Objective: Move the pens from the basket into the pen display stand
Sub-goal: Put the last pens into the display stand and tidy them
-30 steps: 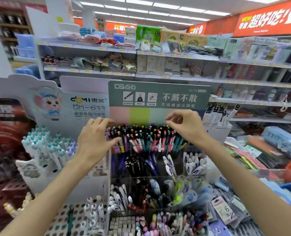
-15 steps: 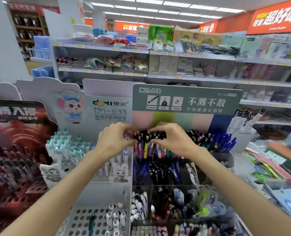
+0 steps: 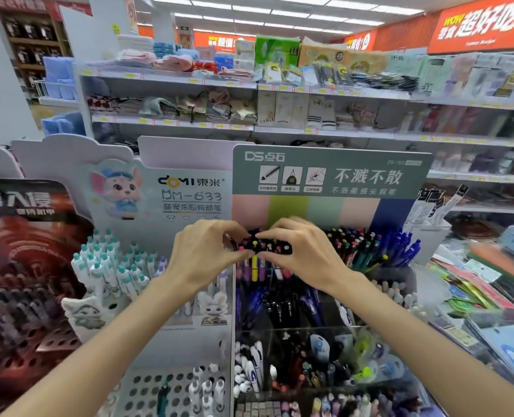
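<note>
The pen display stand point(image 3: 331, 176) with a grey-green header fills the middle of the view. My left hand point(image 3: 203, 254) and my right hand point(image 3: 302, 255) meet over its top left tier. Together they pinch a bundle of black-capped pens point(image 3: 264, 245) with coloured dots on the caps. Coloured barrels, one of them yellow point(image 3: 254, 267), hang below my fingers. More pens point(image 3: 367, 245) stand in the same tier to the right. No basket is in view.
A white stand of teal-capped pens point(image 3: 111, 266) sits on the left, with a holed tray point(image 3: 165, 389) below it. Clear lower tiers point(image 3: 309, 356) hold more pens. Packaged stationery point(image 3: 475, 284) lies on the right. Store shelves point(image 3: 249, 127) rise behind.
My hands came together from apart and closed on a bundle of pens at the left of the top tier. The view shifted left.
</note>
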`<act>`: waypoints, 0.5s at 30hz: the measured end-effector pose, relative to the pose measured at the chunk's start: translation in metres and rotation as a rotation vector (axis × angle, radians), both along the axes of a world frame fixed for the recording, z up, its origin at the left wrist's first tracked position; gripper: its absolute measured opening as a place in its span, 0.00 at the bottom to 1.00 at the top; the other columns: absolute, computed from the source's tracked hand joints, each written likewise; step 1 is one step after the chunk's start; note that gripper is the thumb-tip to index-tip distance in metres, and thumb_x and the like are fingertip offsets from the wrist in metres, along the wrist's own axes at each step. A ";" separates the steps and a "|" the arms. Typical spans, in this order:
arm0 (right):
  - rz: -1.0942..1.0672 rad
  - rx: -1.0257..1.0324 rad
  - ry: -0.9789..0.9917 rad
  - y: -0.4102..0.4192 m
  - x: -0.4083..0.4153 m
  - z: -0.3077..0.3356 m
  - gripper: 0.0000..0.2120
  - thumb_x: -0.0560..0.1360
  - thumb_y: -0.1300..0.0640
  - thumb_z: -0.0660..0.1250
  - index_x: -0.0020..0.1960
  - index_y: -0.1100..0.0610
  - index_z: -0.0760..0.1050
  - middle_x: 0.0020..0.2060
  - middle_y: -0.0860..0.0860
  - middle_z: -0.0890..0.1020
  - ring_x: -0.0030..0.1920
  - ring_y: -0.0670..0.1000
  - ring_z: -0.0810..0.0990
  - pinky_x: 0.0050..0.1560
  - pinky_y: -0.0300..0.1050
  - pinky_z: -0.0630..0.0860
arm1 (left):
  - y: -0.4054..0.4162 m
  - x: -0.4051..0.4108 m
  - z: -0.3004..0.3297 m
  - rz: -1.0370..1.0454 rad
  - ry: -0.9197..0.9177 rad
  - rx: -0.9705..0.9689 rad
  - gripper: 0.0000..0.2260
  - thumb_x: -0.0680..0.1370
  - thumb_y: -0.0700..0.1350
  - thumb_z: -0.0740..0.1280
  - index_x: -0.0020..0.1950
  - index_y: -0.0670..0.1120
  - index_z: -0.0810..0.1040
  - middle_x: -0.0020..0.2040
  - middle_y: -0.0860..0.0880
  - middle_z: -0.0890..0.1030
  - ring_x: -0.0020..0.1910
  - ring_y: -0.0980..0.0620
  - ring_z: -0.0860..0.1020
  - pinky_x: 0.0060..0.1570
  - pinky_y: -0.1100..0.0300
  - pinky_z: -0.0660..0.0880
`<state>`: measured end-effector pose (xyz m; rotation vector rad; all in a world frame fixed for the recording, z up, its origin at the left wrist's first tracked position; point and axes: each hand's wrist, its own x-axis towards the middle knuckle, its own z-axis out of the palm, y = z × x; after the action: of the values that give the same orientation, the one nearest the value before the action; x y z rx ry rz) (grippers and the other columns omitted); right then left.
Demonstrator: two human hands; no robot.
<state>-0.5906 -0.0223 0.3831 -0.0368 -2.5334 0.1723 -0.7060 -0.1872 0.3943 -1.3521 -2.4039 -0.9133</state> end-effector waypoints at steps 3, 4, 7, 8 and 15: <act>0.020 -0.072 -0.069 0.003 -0.008 0.005 0.13 0.70 0.48 0.73 0.52 0.53 0.83 0.42 0.49 0.82 0.43 0.52 0.78 0.44 0.50 0.76 | 0.007 -0.013 -0.002 -0.083 -0.058 -0.036 0.09 0.67 0.58 0.75 0.44 0.58 0.83 0.39 0.60 0.83 0.40 0.60 0.78 0.43 0.58 0.76; 0.027 -0.103 -0.090 0.006 -0.010 0.007 0.13 0.70 0.49 0.74 0.52 0.52 0.83 0.42 0.49 0.81 0.43 0.51 0.78 0.44 0.50 0.76 | 0.008 -0.018 -0.001 -0.109 -0.072 -0.054 0.09 0.66 0.59 0.75 0.43 0.59 0.83 0.39 0.60 0.82 0.39 0.60 0.78 0.43 0.57 0.76; 0.043 -0.165 -0.123 0.012 -0.013 0.010 0.14 0.69 0.49 0.74 0.53 0.52 0.83 0.41 0.49 0.79 0.42 0.50 0.76 0.44 0.50 0.75 | 0.012 -0.030 0.003 -0.147 -0.066 -0.120 0.12 0.64 0.63 0.74 0.42 0.60 0.81 0.39 0.60 0.81 0.40 0.59 0.77 0.42 0.60 0.73; 0.047 -0.184 -0.130 0.012 -0.013 0.010 0.14 0.69 0.49 0.74 0.53 0.52 0.83 0.41 0.49 0.80 0.42 0.50 0.77 0.44 0.50 0.75 | 0.012 -0.032 0.003 -0.157 -0.062 -0.134 0.12 0.65 0.63 0.74 0.42 0.60 0.81 0.39 0.61 0.80 0.39 0.60 0.76 0.41 0.61 0.72; 0.065 -0.175 -0.146 0.012 -0.012 0.014 0.15 0.69 0.48 0.74 0.53 0.52 0.82 0.43 0.49 0.82 0.45 0.48 0.78 0.47 0.49 0.75 | 0.012 -0.031 0.005 -0.174 -0.022 -0.119 0.13 0.66 0.62 0.74 0.47 0.59 0.81 0.44 0.61 0.81 0.45 0.60 0.76 0.45 0.59 0.73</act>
<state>-0.6024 -0.0107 0.3971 -0.0376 -2.6591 0.4319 -0.7375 -0.1749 0.3990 -1.6243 -2.4215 -0.8415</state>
